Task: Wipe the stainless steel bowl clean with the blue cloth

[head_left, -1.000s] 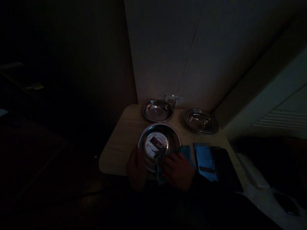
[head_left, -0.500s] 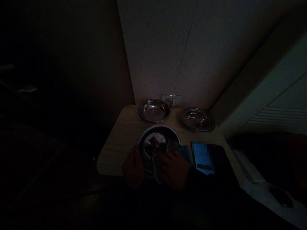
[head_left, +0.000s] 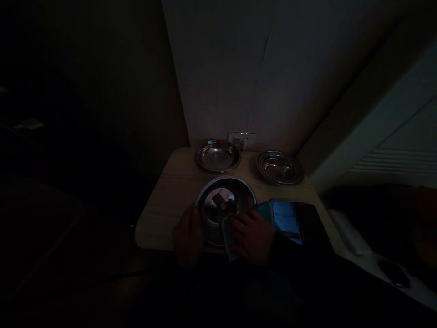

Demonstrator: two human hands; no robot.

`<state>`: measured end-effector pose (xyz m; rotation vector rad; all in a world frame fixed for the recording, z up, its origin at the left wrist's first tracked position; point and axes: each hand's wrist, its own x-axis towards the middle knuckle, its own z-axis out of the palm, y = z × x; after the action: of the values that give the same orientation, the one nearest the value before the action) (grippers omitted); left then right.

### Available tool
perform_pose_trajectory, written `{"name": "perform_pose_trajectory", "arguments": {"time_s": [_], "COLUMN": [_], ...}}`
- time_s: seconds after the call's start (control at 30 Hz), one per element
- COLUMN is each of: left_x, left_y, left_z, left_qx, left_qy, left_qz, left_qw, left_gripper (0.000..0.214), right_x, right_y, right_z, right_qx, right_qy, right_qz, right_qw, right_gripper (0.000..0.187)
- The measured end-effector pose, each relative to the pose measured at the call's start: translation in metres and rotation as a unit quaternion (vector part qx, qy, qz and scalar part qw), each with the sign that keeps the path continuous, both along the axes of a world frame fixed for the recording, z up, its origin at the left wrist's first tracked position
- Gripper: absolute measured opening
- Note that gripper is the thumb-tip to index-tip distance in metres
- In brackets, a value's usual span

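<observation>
A shiny steel bowl [head_left: 218, 200] stands tilted at the near edge of a small wooden table [head_left: 170, 200]. My left hand [head_left: 187, 237] grips the bowl's left rim with closed fingers. My right hand [head_left: 251, 234] presses a blue cloth [head_left: 264, 212] against the bowl's lower right inside, fingers curled on the cloth. The room is very dark.
Two more steel bowls sit at the back of the table, one at the centre [head_left: 217, 156] and a stack at the right [head_left: 280, 167]. A wall socket [head_left: 241, 138] is behind them. A lit phone screen [head_left: 286, 217] lies at the right on a dark surface.
The view has drifted a little; the bowl stays in my left hand and my right hand with the cloth has shifted slightly over the bowl's lower right part.
</observation>
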<state>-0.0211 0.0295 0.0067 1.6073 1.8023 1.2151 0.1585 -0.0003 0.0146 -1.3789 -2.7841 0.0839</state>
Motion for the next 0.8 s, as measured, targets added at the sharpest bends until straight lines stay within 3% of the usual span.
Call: {"name": "perform_pose_trajectory", "arguments": {"time_s": [0.07, 0.27, 0.53, 0.8], "left_x": [0.006, 0.005, -0.002, 0.002], "left_y": [-0.001, -0.005, 0.009, 0.010], "left_z": [-0.001, -0.003, 0.012, 0.014], "left_qx": [0.002, -0.001, 0.007, 0.005], "left_qy": [-0.019, -0.015, -0.011, -0.014], "left_qz": [0.001, 0.035, -0.086, -0.064], "left_qw": [1.000, 0.999, 0.996, 0.998], "left_gripper": [0.038, 0.039, 0.038, 0.039], "right_x": [-0.002, -0.045, 0.013, -0.046], "right_y": [0.000, -0.001, 0.001, 0.000], "right_z": [0.003, -0.001, -0.001, -0.005], "right_qx": [-0.005, 0.007, 0.016, 0.038], "right_qy": [0.003, 0.087, -0.028, 0.061], "right_qz": [-0.008, -0.042, 0.043, -0.032], "right_qw": [1.000, 0.995, 0.999, 0.997], "right_gripper": [0.045, 0.049, 0.052, 0.048]}}
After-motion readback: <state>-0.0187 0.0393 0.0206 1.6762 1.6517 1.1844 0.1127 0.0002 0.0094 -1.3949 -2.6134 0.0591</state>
